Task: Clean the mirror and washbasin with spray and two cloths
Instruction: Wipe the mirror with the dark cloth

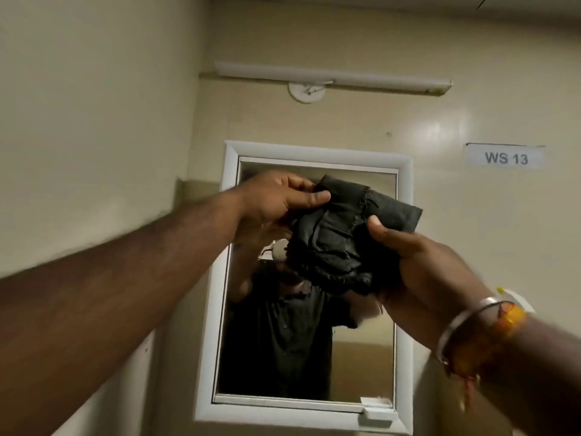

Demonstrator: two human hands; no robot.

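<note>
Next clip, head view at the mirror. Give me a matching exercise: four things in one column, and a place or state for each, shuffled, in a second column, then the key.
Things
1. dark cloth
2. mirror
3. tube light
4. WS 13 label

Places or states
A. on the wall to the right of the white frame
B. bunched up, gripped by the left hand and the right hand
C. mounted high on the wall, above everything else
D. set in a white frame, showing a person's reflection

Pairs: 1-B, 2-D, 3-C, 4-A
</note>
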